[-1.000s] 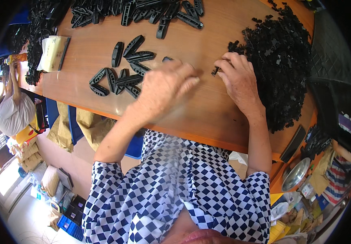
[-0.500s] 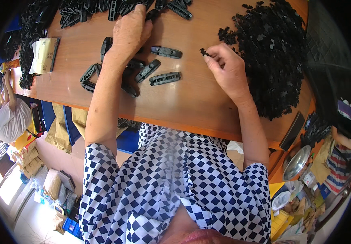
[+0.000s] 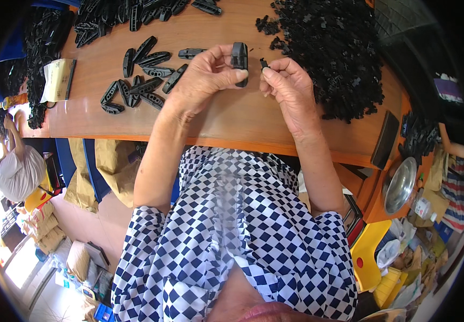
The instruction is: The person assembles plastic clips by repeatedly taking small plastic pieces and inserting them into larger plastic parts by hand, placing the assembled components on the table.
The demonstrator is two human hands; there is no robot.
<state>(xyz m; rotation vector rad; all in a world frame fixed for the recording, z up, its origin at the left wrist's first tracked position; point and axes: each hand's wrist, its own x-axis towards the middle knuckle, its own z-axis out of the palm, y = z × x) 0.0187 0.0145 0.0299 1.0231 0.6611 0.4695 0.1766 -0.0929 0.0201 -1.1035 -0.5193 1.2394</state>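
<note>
Above the table's middle, my left hand (image 3: 210,75) grips an oblong black plastic part (image 3: 240,56), held upright between thumb and fingers. Just to its right, my right hand (image 3: 290,88) pinches a small black plastic clip (image 3: 264,64) at the fingertips. The clip and the oblong part are apart, with a small gap between them. Left of my left hand, several like oblong black parts (image 3: 145,86) lie loosely on the wooden table (image 3: 216,121). Another oblong part (image 3: 191,53) lies partly hidden behind my left hand.
A large heap of small black clips (image 3: 334,53) covers the table's right side. More oblong parts (image 3: 108,16) are piled at the far left. A paper pad (image 3: 58,80) lies near the left end. A metal bowl (image 3: 400,185) is at the lower right. Other people work at both sides.
My left hand has come back from the far pile toward me, bringing an oblong black part. My right hand, still pinching the clip, has moved slightly left beside it.
</note>
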